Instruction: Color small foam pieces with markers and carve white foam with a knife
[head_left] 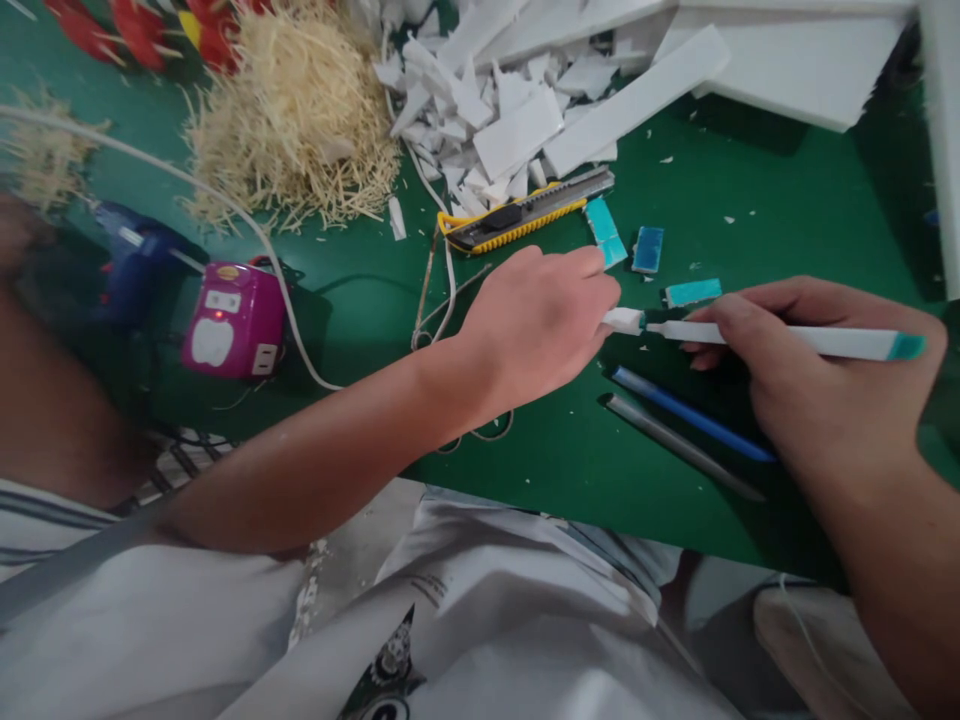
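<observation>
My right hand [810, 370] grips a white marker [840, 342] with a teal end, its tip pointing left. My left hand [544, 310] is closed on a small white foam piece [624, 320], whose right end shows green beside the marker tip. Whether tip and foam touch is hard to tell. Around my hands lie a bright turquoise foam piece [606, 232], a dark blue foam piece [648, 250] and another turquoise foam piece [694, 292]. Below the marker rest a blue pen-like stick [690, 412] and a grey one [679, 445].
A yellow box cutter [525, 213] lies behind my left hand. White foam scraps [517, 130] and straw-like shreds [292, 110] are piled at the back. A pink power socket block [234, 320], a blue glue gun [139, 255] and another person's arm [60, 400] are at left.
</observation>
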